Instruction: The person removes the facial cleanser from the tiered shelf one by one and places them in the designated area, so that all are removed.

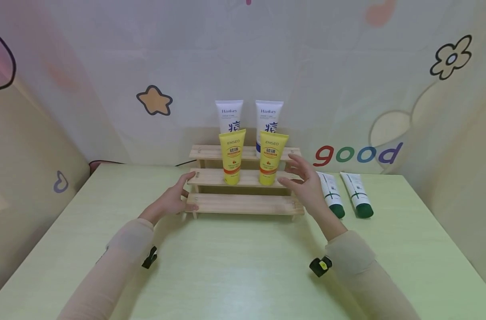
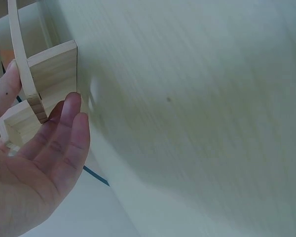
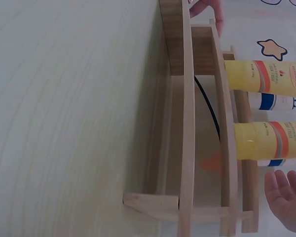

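Observation:
A three-tier wooden rack (image 1: 244,204) stands on the table. My left hand (image 1: 169,200) grips its left end; in the left wrist view the thumb and fingers (image 2: 69,148) lie on either side of the wood. Two yellow tubes, a left one (image 1: 232,158) and a right one (image 1: 272,155), stand upright, caps down, on the middle tier. Behind them two white tubes (image 1: 229,114) (image 1: 269,115) stand on the top tier, partly hidden. Beside the right yellow tube is my right hand (image 1: 307,184), its fingers loosely bent and holding nothing. The right wrist view shows a gap between that hand (image 3: 288,200) and the tube.
Two white tubes with green caps, one nearer (image 1: 330,193) and one farther right (image 1: 357,194), lie on the table right of the rack. The rack's bottom tier holds no tube. A printed curtain (image 1: 327,89) hangs close behind, and a dark cable (image 1: 185,163) runs behind the rack.

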Motion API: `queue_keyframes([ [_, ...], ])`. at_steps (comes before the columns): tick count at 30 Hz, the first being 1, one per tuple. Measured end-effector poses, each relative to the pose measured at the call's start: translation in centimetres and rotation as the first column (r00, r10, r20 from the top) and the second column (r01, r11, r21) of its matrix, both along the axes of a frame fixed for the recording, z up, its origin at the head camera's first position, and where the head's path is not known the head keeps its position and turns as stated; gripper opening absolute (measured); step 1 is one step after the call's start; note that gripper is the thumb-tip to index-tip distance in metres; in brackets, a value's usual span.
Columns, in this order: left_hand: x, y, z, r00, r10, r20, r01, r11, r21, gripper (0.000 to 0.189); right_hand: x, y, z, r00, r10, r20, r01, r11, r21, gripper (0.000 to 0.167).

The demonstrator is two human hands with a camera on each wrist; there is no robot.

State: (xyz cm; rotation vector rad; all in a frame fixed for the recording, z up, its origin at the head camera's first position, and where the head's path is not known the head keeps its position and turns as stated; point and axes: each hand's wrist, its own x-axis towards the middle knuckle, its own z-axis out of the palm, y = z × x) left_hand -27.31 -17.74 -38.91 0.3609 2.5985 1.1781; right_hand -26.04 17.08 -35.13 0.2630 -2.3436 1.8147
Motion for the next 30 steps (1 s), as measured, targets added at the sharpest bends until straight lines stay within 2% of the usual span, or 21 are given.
queue_keyframes([
  [6,0.0,0.1,-0.1,1.0,-0.005,-0.006,0.005,1.0,0.006,0.094,-1.2,-1.2,-0.9,1.0,0.012,0.008,-0.012,0.999,-0.032,0.061],
  [10,-0.1,0.1,-0.1,1.0,-0.007,-0.014,0.007,1.0,0.006,0.094,-1.8,-2.0,-1.2,1.0,0.001,-0.015,-0.002,0.999,-0.053,0.062],
  [13,-0.1,0.1,-0.1,1.0,-0.005,-0.015,0.005,1.0,0.007,0.094,-2.2,-2.5,-1.4,1.0,-0.008,-0.026,0.007,0.998,-0.064,0.061],
  [18,-0.1,0.2,-0.1,1.0,-0.009,-0.018,0.009,1.0,0.008,0.094,-2.7,-3.1,-1.5,0.999,-0.033,0.004,0.033,0.998,-0.059,0.054],
  [24,-0.2,0.2,-0.1,1.0,-0.014,-0.015,0.014,1.0,0.014,0.094,-2.3,-2.9,-1.5,0.998,-0.056,0.012,0.057,0.998,-0.038,0.053],
  [30,-0.1,0.0,-0.2,1.0,-0.007,-0.012,0.008,1.0,0.011,0.094,-0.8,-2.3,-0.9,0.997,-0.063,0.034,0.063,0.998,0.005,0.056],
])
